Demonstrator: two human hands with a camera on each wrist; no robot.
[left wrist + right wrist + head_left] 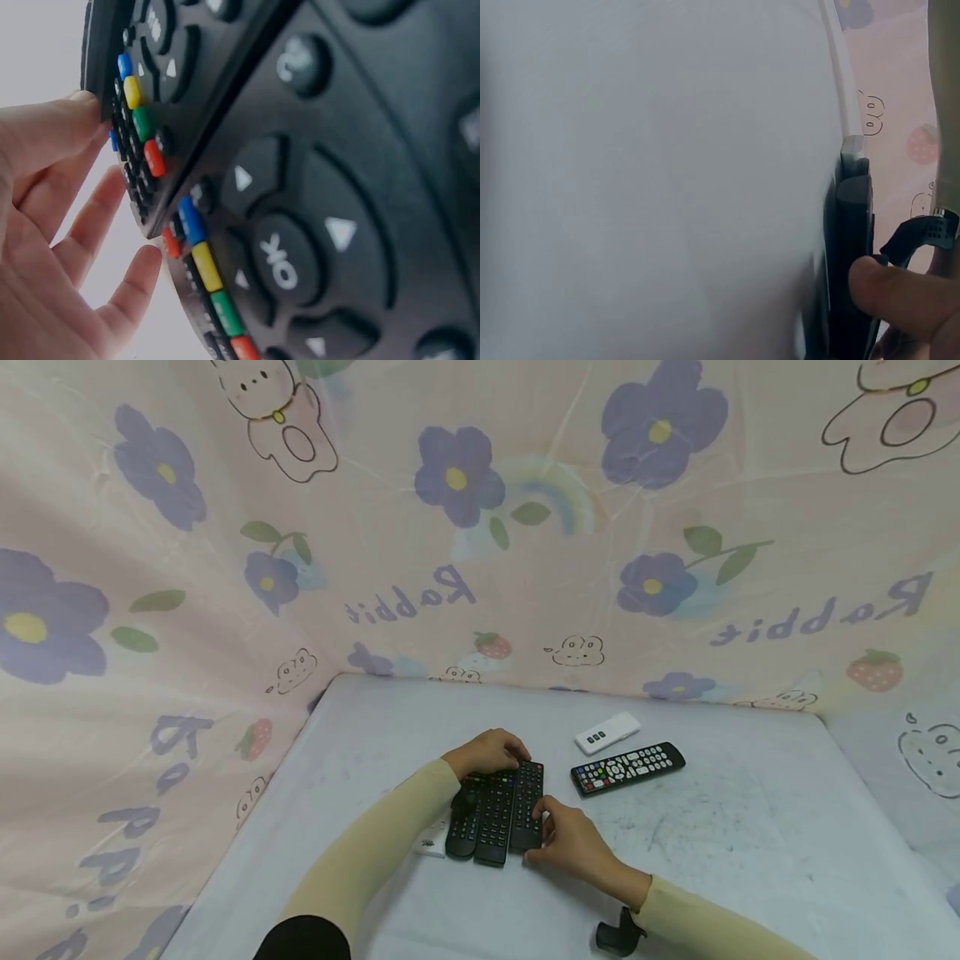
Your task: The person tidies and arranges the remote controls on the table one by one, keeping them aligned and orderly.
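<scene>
The left sleeve (382, 835) and a dark wrist mount (464, 803) cover much of the left remote (461, 846) and all but one end of a white remote (432, 842) beside it. The middle remote (492, 831) and right remote (528, 802) complete the row on the bench. The left hand (487, 752) lies at their far ends, fingers loosely spread, thumb touching an edge. The right hand (576, 843) seems to pinch the right remote's near corner, though its wrist view hides most fingers. Beyond lie a black remote (628, 768) and a small white remote (607, 732). The bench (750, 827) is white and smudged; pink flowered cloth (540, 577) encloses it.
</scene>
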